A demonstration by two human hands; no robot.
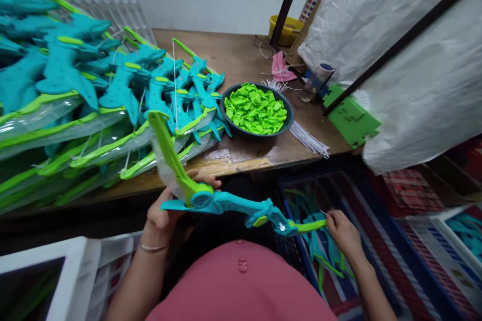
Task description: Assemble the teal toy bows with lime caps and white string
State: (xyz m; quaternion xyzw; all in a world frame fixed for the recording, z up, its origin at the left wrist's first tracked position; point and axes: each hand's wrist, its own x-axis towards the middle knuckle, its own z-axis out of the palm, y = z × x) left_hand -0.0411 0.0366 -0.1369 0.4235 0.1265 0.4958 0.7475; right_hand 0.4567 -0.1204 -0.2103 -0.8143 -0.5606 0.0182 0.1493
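A person in a pink top (pixel 241 291) holds a turquoise-and-lime-green plastic toy bow (pixel 241 203) aslant above the lap, just short of a brown wooden worktop (pixel 233 55). The left hand (pixel 163 210) is closed around the end where one lime-green limb rises, its fingers partly hidden behind; the right hand (pixel 343 234) pinches the tip of the opposite limb, with what appears to be a thin white string (pixel 323 212) at the fingertips. The chief risk probably lies in that pinch: so fine a string could slip free if pulled hard, letting the limb spring back. Loose translucent plastic film (pixel 161 160) along the raised limb might bunch under the left palm and weaken the hold. Should either grip fail, the bow would likely drop toward a blue crate with a striped lining (pixel 378 235), where turquoise and green plastic parts (pixel 323 251) could snag it. A heap of similar bows (pixel 131 80) reaches the worktop's front edge; a knock from the raised limb might start a slide. Beside the heap, a round dark-grey bowl (pixel 259 135) of lime-green plastic pieces (pixel 256 109) could be tipped by sliding bows, scattering its load over a bundle of white cords (pixel 311 140).
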